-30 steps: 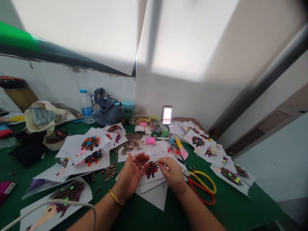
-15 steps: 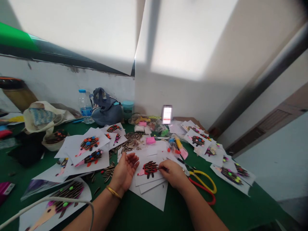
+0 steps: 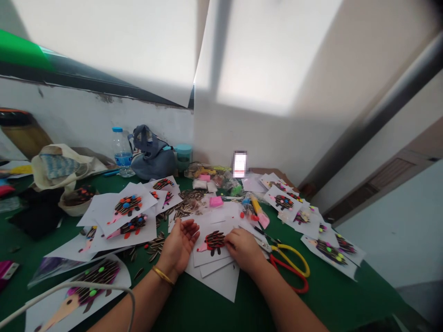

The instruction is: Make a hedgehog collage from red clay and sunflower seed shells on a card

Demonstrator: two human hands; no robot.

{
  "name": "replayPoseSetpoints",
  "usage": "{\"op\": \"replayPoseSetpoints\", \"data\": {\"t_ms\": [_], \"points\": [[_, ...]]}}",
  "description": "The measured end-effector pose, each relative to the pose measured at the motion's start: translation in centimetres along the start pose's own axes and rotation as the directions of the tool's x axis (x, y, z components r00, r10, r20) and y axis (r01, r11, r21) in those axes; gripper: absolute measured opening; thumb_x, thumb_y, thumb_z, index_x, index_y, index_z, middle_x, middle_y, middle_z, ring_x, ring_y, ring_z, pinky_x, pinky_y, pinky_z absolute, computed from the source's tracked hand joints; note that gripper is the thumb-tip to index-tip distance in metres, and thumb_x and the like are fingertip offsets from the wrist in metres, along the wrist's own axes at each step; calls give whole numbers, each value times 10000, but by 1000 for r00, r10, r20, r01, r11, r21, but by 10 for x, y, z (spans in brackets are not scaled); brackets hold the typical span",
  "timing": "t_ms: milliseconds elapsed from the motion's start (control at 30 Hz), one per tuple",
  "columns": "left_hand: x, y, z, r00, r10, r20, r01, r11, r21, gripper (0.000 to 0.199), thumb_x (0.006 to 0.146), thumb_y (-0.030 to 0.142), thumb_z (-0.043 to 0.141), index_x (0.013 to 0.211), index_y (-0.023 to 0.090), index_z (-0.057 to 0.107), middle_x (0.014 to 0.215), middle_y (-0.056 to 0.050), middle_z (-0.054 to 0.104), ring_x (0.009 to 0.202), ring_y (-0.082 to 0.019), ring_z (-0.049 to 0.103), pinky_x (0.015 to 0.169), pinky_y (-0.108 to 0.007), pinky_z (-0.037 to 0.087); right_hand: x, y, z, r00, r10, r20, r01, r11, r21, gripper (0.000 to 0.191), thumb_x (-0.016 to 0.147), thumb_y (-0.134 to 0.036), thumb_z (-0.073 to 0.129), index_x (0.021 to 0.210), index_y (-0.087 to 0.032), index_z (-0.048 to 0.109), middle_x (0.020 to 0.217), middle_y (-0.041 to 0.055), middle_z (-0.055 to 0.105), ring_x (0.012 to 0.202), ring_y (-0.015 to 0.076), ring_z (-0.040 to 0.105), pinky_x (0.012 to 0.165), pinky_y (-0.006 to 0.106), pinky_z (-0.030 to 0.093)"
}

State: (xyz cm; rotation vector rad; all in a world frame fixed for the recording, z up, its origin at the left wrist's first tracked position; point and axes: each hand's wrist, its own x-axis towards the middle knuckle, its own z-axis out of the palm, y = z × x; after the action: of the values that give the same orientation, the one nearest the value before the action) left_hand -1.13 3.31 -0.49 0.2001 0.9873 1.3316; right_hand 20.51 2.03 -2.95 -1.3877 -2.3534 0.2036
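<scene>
A paper card [image 3: 200,258] lies in front of me with a small hedgehog figure [image 3: 215,240] on it, pink at the snout, red at the body's rim and covered in striped sunflower seeds. My right hand [image 3: 244,249] is closed in a pinch at the figure's right edge; whatever its fingertips hold is hidden. On the other side, my left hand [image 3: 182,246] rests open beside the card, palm turned up and fingers loosely curled, holding nothing. Loose sunflower seeds [image 3: 156,246] are scattered left of it.
Scissors [image 3: 290,265] with yellow and red handles lie right of my right hand. Finished-looking hedgehog cards [image 3: 128,205] overlap at left, and more cards [image 3: 332,251] lie at right. Pink clay [image 3: 216,201] and a seed pile [image 3: 190,203] sit behind. A white cable [image 3: 69,287] crosses the lower left.
My right hand has shifted slightly left, its fingertips now closer against the hedgehog's right edge. My left hand stays in place. The view has moved very slightly.
</scene>
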Motion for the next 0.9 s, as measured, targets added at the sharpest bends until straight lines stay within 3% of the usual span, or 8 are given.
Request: {"op": "replayPoseSetpoints", "data": {"t_ms": [333, 467, 533, 600, 700, 900], "points": [[-6, 0, 4, 1000, 14, 19, -15, 999, 50, 342, 970, 360, 414, 833, 131, 629, 794, -75, 647, 740, -147, 655, 721, -284, 547, -1, -3, -3, 998, -32, -47, 35, 998, 45, 124, 854, -141, 597, 841, -202, 704, 828, 46, 656, 805, 191, 586, 748, 306, 456], [-7, -6, 2, 986, 114, 120, -143, 952, 271, 304, 956, 354, 433, 861, 154, 642, 840, -72, 657, 801, -170, 642, 745, -297, 522, -3, -2, -7, 987, -1, -158, 27, 986, 165, 207, 880, -146, 518, 968, -206, 696, 918, 70, 649, 879, 203, 586, 806, 328, 474], [-6, -9, 0, 960, 194, 202, -263, 875, 407, 216, 919, 319, 511, 884, 175, 668, 881, -72, 675, 866, -189, 630, 802, -307, 499, -2, -3, -9, 979, 8, -205, 33, 980, 198, 306, 863, -112, 477, 1091, -201, 660, 1008, 85, 653, 961, 219, 577, 870, 358, 467], [-5, -12, -2, 906, 284, 313, -413, 756, 508, 125, 862, 246, 600, 923, 199, 699, 939, -69, 697, 960, -206, 610, 919, -319, 447, 0, -4, -9, 981, 4, -194, 38, 976, 216, 426, 828, -79, 456, 1213, -197, 596, 1117, 88, 648, 1054, 231, 555, 938, 389, 443], [-6, -15, -4, 813, 345, 469, -577, 591, 564, 233, 791, 160, 671, 1006, 234, 720, 1030, -68, 707, 1088, -226, 569, 1063, -337, 331, 3, -8, -7, 992, 11, -126, 19, 971, 239, 538, 799, -63, 438, 1313, -202, 515, 1249, 75, 615, 1173, 231, 509, 1011, 409, 398], [-15, -16, 0, 867, 235, 439, -473, 662, 581, 308, 732, 77, 669, 969, 261, 740, 1055, -72, 698, 1179, -270, 528, 1130, -390, 238, 4, -13, -3, 998, 13, -65, 3, 970, 241, 565, 820, -90, 418, 1367, -216, 477, 1287, 66, 612, 1229, 232, 483, 1050, 425, 361]]}}
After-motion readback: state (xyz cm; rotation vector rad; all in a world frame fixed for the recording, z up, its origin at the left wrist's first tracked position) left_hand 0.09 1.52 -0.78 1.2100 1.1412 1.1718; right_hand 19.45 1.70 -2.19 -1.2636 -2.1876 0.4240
